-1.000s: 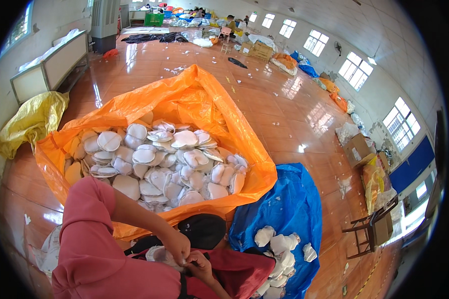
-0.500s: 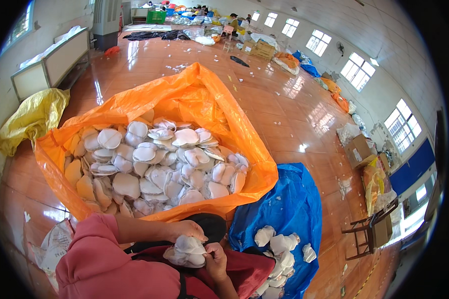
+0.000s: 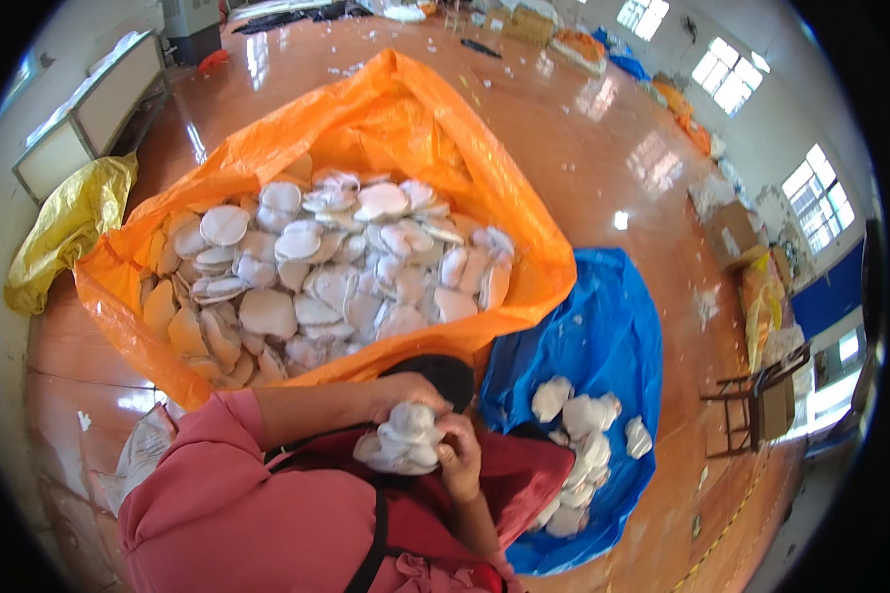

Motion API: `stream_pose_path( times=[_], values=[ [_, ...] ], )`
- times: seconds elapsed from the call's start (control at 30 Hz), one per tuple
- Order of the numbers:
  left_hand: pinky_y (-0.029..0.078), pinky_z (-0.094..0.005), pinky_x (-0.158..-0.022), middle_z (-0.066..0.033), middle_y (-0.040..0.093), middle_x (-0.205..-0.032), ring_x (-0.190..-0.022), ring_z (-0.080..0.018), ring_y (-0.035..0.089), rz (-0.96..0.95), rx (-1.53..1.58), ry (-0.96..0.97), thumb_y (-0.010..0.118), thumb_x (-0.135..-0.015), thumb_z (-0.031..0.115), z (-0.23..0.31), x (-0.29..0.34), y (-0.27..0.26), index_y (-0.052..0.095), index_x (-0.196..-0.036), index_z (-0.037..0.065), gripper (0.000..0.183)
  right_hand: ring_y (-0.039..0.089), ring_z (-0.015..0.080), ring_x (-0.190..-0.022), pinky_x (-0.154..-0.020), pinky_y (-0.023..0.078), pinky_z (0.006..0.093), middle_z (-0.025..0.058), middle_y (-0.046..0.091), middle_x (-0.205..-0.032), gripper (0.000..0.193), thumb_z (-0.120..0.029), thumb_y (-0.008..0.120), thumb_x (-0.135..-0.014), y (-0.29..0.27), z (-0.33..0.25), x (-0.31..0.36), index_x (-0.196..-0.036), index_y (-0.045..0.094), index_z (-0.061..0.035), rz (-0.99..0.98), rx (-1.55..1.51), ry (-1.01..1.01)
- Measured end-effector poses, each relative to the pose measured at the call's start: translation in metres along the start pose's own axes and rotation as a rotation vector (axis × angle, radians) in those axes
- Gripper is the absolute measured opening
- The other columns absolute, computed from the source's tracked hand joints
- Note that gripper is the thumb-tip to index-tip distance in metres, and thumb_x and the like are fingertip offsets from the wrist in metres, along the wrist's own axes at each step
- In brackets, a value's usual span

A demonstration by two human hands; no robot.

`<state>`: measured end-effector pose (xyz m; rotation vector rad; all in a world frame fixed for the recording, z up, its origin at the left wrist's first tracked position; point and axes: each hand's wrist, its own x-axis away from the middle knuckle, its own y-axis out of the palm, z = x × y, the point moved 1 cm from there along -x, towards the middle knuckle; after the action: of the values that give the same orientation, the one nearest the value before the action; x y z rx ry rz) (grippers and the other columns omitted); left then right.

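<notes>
A bunched stack of white rounded pads [image 3: 402, 442] sits over my lap, held between my two hands. My left hand [image 3: 412, 392] is closed on its far side, its fingertips partly hidden. At the right edge of the stack, my right hand [image 3: 459, 453] is closed with the fingers bent and pinching. Just beyond my hands, many loose white pads [image 3: 268, 312] fill a large orange sack [image 3: 435, 371] spread wide. To my right, several bunched white pads [image 3: 590, 415] lie on a blue plastic sheet [image 3: 618, 326].
A yellow sack [image 3: 74, 222] slumps at the left by a long white cabinet [image 3: 89, 124]. On the right stand a wooden chair [image 3: 752, 403] and a cardboard box [image 3: 734, 235]. White scraps dot the reddish tiled floor [image 3: 554, 148]. A pale sack [image 3: 146, 447] lies at my left side.
My view has tipped downward, so the far end of the room has left the picture. The pads in my hands are turned and bunched more tightly, with both hands still on them.
</notes>
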<state>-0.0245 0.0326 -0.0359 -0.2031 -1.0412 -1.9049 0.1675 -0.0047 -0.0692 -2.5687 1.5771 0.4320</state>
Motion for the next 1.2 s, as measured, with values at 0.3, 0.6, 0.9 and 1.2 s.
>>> stream_pose_path(
  times=[0.3, 0.6, 0.9, 1.2],
  values=[
    [0.058, -0.0355, -0.069, -0.0112, 0.071, -0.088, -0.073, -0.0212, 0.070, -0.075, 0.355, -0.049, 0.058, -0.097, 0.021, -0.017, -0.014, 0.008, 0.067, -0.098, 0.002, 0.021, 0.048, 0.0194, -0.096, -0.087, 0.041, 0.0296, 0.0047, 0.049, -0.100, 0.047, -0.026, 0.086, -0.070, -0.015, -0.026, -0.022, -0.098, 0.053, -0.0068, -0.184, 0.115, 0.126],
    [0.057, -0.0334, -0.067, -0.0098, 0.070, -0.085, -0.072, -0.0201, 0.069, 0.018, 0.462, -0.081, 0.059, -0.097, 0.018, -0.025, -0.001, 0.013, 0.067, -0.095, 0.002, 0.018, 0.048, 0.0185, -0.091, -0.084, 0.040, 0.0295, 0.0026, 0.048, -0.094, 0.036, -0.016, 0.083, -0.076, -0.014, -0.024, -0.015, -0.092, 0.051, -0.0092, -0.252, 0.095, 0.062],
    [0.044, -0.0257, -0.051, -0.0025, 0.064, -0.071, -0.056, -0.0095, 0.057, 0.270, 0.072, 0.148, 0.070, -0.091, 0.023, -0.003, 0.013, 0.024, 0.068, -0.080, 0.004, 0.022, 0.054, 0.0274, -0.111, -0.097, 0.044, 0.0367, 0.0117, 0.059, -0.118, 0.046, 0.002, 0.079, -0.072, -0.010, -0.042, 0.000, -0.115, 0.064, -0.0069, -0.027, 0.464, -0.034],
    [0.039, -0.0257, -0.050, -0.0009, 0.059, -0.062, -0.055, -0.0065, 0.052, 0.456, -0.240, 0.451, 0.064, -0.094, 0.032, 0.012, 0.026, 0.054, 0.068, -0.075, 0.003, 0.035, 0.054, 0.0262, -0.102, -0.089, 0.045, 0.0329, 0.0117, 0.054, -0.113, 0.052, 0.014, 0.063, -0.071, -0.009, -0.051, 0.005, -0.119, 0.061, -0.0059, 0.079, 0.349, -0.095]
  ],
)
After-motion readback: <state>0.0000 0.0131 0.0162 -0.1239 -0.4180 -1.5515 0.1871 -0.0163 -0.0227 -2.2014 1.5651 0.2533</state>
